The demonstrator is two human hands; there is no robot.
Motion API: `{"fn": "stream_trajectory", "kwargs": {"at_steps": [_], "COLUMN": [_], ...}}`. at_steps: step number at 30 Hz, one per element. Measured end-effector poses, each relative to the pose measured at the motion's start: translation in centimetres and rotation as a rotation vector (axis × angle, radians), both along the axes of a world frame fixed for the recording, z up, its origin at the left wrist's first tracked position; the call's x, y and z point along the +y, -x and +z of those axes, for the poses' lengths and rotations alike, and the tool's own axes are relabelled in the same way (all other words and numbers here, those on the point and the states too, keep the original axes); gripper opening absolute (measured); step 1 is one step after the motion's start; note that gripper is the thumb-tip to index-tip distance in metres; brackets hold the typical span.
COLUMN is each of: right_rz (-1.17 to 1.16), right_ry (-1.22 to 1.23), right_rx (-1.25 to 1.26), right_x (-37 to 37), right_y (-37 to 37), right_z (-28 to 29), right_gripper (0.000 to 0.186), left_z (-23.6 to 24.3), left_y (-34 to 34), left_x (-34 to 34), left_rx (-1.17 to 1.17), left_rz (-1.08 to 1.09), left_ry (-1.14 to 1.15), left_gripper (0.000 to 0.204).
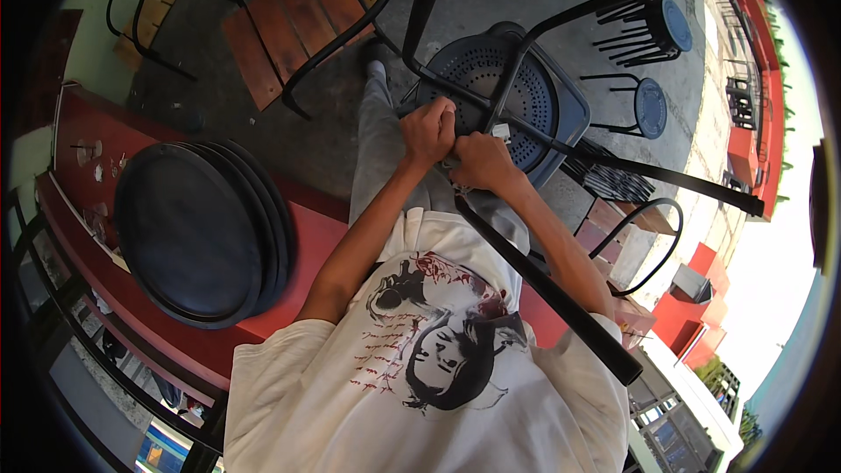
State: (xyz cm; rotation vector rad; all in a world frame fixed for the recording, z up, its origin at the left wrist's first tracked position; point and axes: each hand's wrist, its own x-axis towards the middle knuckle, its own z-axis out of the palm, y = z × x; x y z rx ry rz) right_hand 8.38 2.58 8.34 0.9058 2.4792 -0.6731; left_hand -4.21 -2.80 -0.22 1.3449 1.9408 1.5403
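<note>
An upturned black metal stool stands in front of me, its legs (666, 177) spreading up around a round perforated seat (534, 92). Both hands meet over the near side of its frame, where one leg (552, 291) slants back past my right forearm. My left hand (428, 133) is closed, knuckles up, beside the crossing bars. Next to it, my right hand (484, 161) is a fist close to the bend of the near leg. A small dull metallic bit shows between the hands; what they grip is hidden. A small white piece (501, 131) lies beside my right knuckles.
I sit on a red ledge (320, 250); several large round black discs (188, 236) lean together at my left. Wood-slatted chairs (293, 31) stand ahead left. Blue-topped stools (650, 108) lie on the grey floor at the right, near a black-framed chair (674, 232).
</note>
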Motion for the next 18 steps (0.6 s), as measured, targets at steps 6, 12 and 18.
{"fn": "stream_trajectory", "kwargs": {"at_steps": [6, 12, 18], "right_rz": [-0.182, -0.265, -0.880], "right_ry": [-0.071, 0.190, 0.012], "right_rx": [0.024, 0.187, 0.617], "right_x": [-0.3, 0.1, 1.5], "right_y": [-0.6, -4.4, -7.7], "right_z": [0.5, 2.1, 0.7], "right_gripper": [0.026, 0.031, 0.034], "left_z": [-0.1, 0.2, 0.1], "left_y": [-0.2, -0.3, -0.2], "left_x": [0.3, 0.3, 0.5], "left_rx": [0.063, 0.075, 0.061], "left_rz": [0.034, 0.036, 0.040], "left_ry": [-0.017, -0.002, -0.022], "left_gripper": [0.012, 0.012, 0.012]}}
